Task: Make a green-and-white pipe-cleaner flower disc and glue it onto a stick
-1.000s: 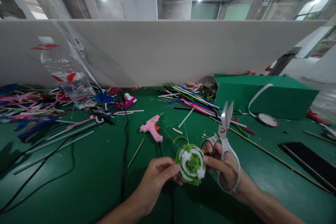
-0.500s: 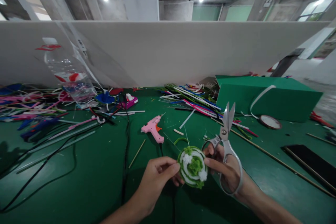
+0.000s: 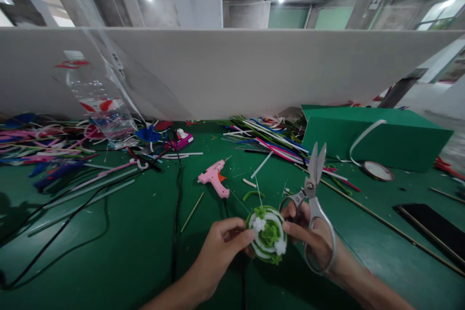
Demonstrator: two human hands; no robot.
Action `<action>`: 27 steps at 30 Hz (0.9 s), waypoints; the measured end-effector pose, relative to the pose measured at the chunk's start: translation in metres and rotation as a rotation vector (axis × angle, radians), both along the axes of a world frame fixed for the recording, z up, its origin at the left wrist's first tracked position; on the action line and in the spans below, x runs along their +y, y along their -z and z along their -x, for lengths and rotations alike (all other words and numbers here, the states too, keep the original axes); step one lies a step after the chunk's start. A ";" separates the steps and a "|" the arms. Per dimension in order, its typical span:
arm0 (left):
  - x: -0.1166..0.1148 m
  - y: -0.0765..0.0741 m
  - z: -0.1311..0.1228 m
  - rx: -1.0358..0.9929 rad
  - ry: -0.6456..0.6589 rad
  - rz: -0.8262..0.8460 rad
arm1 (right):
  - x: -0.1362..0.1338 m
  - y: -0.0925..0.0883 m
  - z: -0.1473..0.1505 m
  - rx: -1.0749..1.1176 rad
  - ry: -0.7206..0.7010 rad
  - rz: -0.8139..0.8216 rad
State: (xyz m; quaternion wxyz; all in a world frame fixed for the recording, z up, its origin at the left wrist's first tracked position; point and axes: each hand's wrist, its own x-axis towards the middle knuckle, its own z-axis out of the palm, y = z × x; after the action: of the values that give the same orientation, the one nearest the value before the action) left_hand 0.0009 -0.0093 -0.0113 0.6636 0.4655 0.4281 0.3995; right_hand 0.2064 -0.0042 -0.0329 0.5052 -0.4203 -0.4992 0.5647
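Observation:
A round coil of green and white pipe cleaners (image 3: pixel 268 235) is held up above the green table (image 3: pixel 119 252), pinched from both sides. My left hand (image 3: pixel 221 247) grips its left edge with thumb and fingertips. My right hand (image 3: pixel 310 237) touches its right edge with a fingertip while silver scissors (image 3: pixel 313 198) hang on its fingers, blades nearly closed and pointing up. A loose green pipe cleaner piece (image 3: pixel 253 194) lies on the table just beyond the coil.
A pink glue gun (image 3: pixel 214 178) lies ahead, its black cord (image 3: pixel 176 213) running toward me. Bundles of coloured pipe cleaners (image 3: pixel 269 140) and sticks lie at the back. A plastic bottle (image 3: pixel 95 101) stands left, a green box (image 3: pixel 374 135) right, a dark phone (image 3: pixel 436 227) far right.
Both hands with the coil and scissors have sunk slightly lower and drifted right in view. The coil has turned a little between the fingers.

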 end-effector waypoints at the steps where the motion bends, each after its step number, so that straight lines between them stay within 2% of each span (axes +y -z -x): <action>1: 0.000 0.001 0.000 0.014 -0.005 -0.007 | 0.000 0.000 0.000 -0.013 -0.012 -0.001; 9: -0.002 -0.007 0.001 0.095 -0.096 -0.080 | 0.000 -0.004 -0.001 -0.028 -0.094 -0.013; 17: -0.002 -0.007 0.004 0.119 -0.081 -0.108 | 0.003 -0.014 0.003 -0.084 -0.005 -0.075; 27: 0.000 0.001 0.002 -0.018 -0.027 -0.018 | 0.002 -0.022 0.004 -0.077 -0.046 -0.003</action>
State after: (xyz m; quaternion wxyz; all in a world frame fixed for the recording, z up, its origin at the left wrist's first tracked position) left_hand -0.0015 -0.0089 -0.0121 0.6580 0.4619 0.4247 0.4163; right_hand 0.2021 -0.0020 -0.0105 0.4731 -0.4295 -0.5285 0.5590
